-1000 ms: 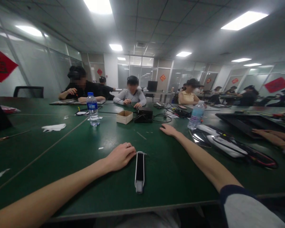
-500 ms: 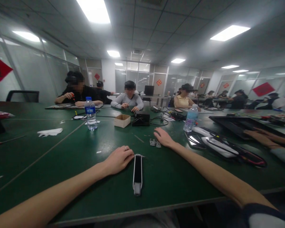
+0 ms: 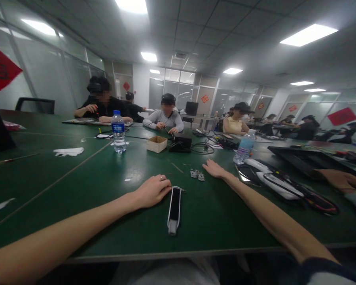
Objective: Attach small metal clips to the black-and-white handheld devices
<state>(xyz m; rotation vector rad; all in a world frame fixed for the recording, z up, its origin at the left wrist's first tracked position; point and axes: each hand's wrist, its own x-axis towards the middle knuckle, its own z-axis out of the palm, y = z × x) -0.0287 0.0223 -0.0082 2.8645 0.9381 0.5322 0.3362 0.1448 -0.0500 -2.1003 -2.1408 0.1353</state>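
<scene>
My left hand lies palm down on the green table, its fingers slightly bent and a ring on one of them. Its fingertips are at the upper left corner of a long, narrow black strip with a white rim and a grey end piece. A thin metal bit sticks out at the strip's far right corner. Farther forward, my right hand rests flat with its fingers stretched out and holds nothing. Just left of it lie several small grey metal pieces. The underside of both hands is hidden.
Ahead stand an open cardboard box, a black box-shaped device with cables, and water bottles. To the right are a phone, a white cabled tool, a black tray and another person's hand. Co-workers sit opposite.
The view has shifted, so the scene sits a little farther right. My right hand has slid slightly right, away from the metal pieces. My left hand stays beside the strip.
</scene>
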